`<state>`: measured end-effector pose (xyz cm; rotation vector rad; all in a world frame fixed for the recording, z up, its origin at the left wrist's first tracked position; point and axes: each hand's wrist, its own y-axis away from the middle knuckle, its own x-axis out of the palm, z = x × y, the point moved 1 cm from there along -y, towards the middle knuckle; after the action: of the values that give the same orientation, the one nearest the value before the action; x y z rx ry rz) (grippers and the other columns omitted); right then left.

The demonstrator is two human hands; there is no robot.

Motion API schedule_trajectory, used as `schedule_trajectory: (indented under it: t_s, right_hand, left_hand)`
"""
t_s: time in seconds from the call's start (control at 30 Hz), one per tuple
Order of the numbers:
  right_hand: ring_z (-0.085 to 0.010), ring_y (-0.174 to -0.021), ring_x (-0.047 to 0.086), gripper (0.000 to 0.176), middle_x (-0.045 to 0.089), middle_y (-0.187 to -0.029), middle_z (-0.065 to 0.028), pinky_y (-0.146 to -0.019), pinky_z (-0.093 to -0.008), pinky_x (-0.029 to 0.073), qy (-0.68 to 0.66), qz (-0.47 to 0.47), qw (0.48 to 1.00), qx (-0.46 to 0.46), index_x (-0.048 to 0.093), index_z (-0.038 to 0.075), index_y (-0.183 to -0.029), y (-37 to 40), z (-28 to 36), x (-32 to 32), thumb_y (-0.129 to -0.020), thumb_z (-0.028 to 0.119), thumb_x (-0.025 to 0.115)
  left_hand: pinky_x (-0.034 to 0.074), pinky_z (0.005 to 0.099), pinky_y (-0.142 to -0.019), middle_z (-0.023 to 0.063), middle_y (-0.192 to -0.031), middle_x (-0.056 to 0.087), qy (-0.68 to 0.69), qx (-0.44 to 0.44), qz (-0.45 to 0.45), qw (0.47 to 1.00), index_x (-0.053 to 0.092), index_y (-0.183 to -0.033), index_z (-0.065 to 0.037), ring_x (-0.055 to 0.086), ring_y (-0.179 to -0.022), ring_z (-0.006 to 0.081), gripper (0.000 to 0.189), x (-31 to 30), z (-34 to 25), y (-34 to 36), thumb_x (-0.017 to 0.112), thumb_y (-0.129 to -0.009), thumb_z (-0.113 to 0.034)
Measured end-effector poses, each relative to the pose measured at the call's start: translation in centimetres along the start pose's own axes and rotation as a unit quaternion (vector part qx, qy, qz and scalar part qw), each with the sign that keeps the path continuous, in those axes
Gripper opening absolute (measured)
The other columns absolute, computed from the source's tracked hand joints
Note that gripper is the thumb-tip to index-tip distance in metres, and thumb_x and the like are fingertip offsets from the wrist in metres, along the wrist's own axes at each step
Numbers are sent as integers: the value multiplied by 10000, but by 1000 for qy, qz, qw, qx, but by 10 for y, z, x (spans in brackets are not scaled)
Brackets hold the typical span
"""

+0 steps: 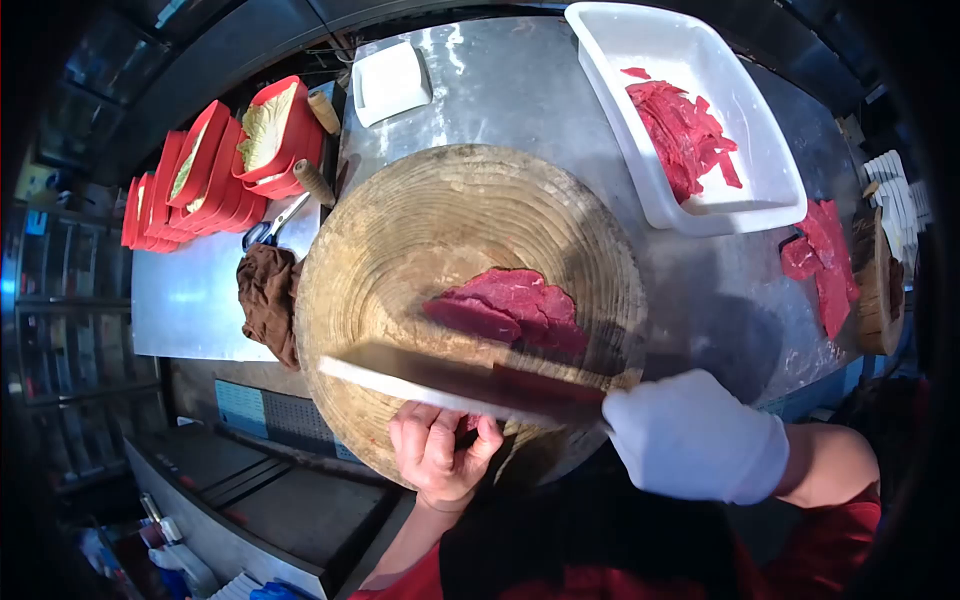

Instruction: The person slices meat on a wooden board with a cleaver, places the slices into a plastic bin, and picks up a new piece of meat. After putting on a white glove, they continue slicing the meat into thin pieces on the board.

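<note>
A broad cleaver (450, 385) is held by my right hand (695, 435), which wears a white glove and is closed round the handle. Its blade points left across the round wooden chopping block (420, 200). Just below the blade, my bare left hand (440, 448) rests at the block's near edge with curled fingers. A bit of red raw meat (470, 424) shows between its fingers and thumb; the rest is hidden by the hand and blade. Beyond the cleaver, overlapping meat slices (515, 308) lie on the block.
A white tub (690, 25) holds cut meat (685, 135) at the back right. More meat (828, 265) lies on the steel table (500, 85). Red trays (205, 165) with leaves, scissors (275, 222) and a brown cloth (268, 300) are at left. A white dish (392, 82) stands behind.
</note>
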<state>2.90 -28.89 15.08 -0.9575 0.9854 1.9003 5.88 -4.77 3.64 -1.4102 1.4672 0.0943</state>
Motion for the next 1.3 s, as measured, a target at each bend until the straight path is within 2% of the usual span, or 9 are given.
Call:
schedule_trajectory:
  t_s: [0.1, 0.23, 0.43, 0.77, 0.83, 0.9, 1.07, 1.17, 1.3]
  right_hand:
    - [-230, -535, 643, 126, 599, -633, -83, -459, -370, 501, 0, 56, 998, -3, 587, 24, -822, 19, 13, -12, -767, 137, 587]
    - [-209, -528, 642, 180, 602, -649, -74, -447, -338, 493, 26, 124, 992, -1, 608, -1, -841, 36, 11, -19, -759, 159, 603]
    - [-277, -555, 657, 280, 631, -632, -107, -504, -406, 504, -2, 206, 976, 75, 623, -13, -921, 10, 8, -16, -745, 204, 635]
    - [-257, -519, 631, 260, 619, -631, -104, -450, -397, 479, -27, 200, 979, 16, 616, -34, -927, -68, 24, 2, -781, 180, 610]
    - [-228, -518, 642, 124, 595, -624, -98, -457, -346, 492, -58, 48, 990, -122, 576, 10, -802, -91, 31, 15, -790, 133, 587]
    - [-288, -529, 634, 132, 593, -617, -132, -485, -409, 505, -173, 28, 982, -75, 561, 35, -786, -99, 27, 20, -799, 149, 627]
    - [-250, -514, 623, 117, 561, -596, -100, -470, -381, 501, -61, -19, 994, -92, 564, 23, -757, -60, 24, 19, -804, 129, 581]
    - [-251, -518, 626, 88, 559, -595, -92, -461, -393, 494, -1, 79, 997, 14, 566, 42, -771, -33, -3, 5, -787, 127, 583]
    - [-252, -516, 626, 84, 568, -600, -94, -459, -386, 492, 13, 12, 1000, -18, 574, 50, -789, -14, 0, 3, -783, 133, 577]
  left_hand:
    - [544, 450, -775, 159, -1051, 687, 79, 0, 21, 997, 687, -1089, -60, 674, -896, 375, 355, -4, 12, 23, 704, -868, -337]
    - [553, 423, -732, 74, -893, 708, -61, -49, -84, 993, 740, -925, -103, 685, -780, 316, 327, 11, 22, 61, 655, -885, -416]
    - [546, 414, -721, 71, -897, 703, -40, -34, -61, 997, 738, -931, -100, 679, -779, 303, 328, 20, 25, 53, 662, -880, -415]
    - [532, 395, -699, 67, -904, 693, 5, -35, -56, 998, 734, -942, -94, 665, -779, 278, 333, 20, 21, 6, 675, -870, -414]
    - [530, 392, -695, 66, -905, 691, 17, -20, -59, 998, 733, -944, -92, 662, -779, 273, 335, 11, 7, -2, 678, -868, -413]
    - [498, 375, -675, 56, -905, 671, -14, -63, 2, 998, 723, -938, -85, 635, -779, 245, 314, 4, -1, -6, 735, -827, -378]
    - [496, 412, -712, 100, -934, 635, 43, 40, -27, 998, 666, -982, -72, 612, -794, 324, 345, 2, 10, -4, 833, -720, -223]
    - [504, 377, -730, 65, -904, 628, 26, -20, 1, 999, 690, -887, -94, 607, -815, 273, 233, 0, 0, -3, 824, -720, -186]
    - [504, 382, -774, 51, -931, 643, 7, -32, -12, 999, 700, -888, -96, 613, -883, 273, 258, 1, -1, 4, 842, -715, -225]
